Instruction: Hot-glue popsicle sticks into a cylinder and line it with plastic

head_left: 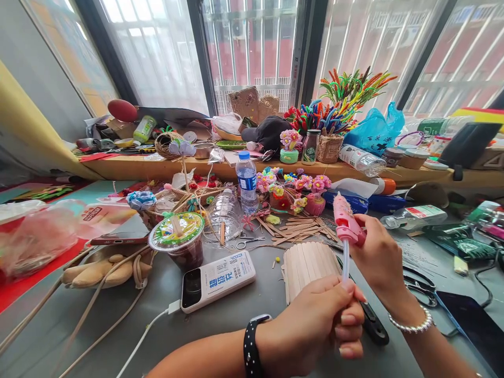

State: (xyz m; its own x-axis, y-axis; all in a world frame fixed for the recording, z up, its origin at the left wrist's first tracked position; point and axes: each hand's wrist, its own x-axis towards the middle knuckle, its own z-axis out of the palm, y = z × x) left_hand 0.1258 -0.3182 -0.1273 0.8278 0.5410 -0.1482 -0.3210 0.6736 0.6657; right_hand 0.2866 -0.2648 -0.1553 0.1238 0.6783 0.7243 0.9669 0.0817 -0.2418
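My right hand (pixel 376 252) grips a pink hot glue gun (pixel 346 218) whose nozzle points up and away from me. From the gun's rear end comes a translucent glue stick (pixel 345 260). My left hand (pixel 328 315) pinches the lower part of that stick between thumb and fingers. Behind my left hand, a curved piece made of pale wooden craft sticks (pixel 309 265) rests on the grey table, partly hidden by the hand. Under my wrists lies a black-handled tool (pixel 374 320), its far part hidden.
Loose brown sticks (pixel 305 229) and small scissors (pixel 251 242) lie beyond the craft piece. Left of my hands are a white power bank (pixel 220 278) with a cable and a lidded drink cup (pixel 179 241). Black scissors (pixel 419 286) and a phone (pixel 472 325) lie right.
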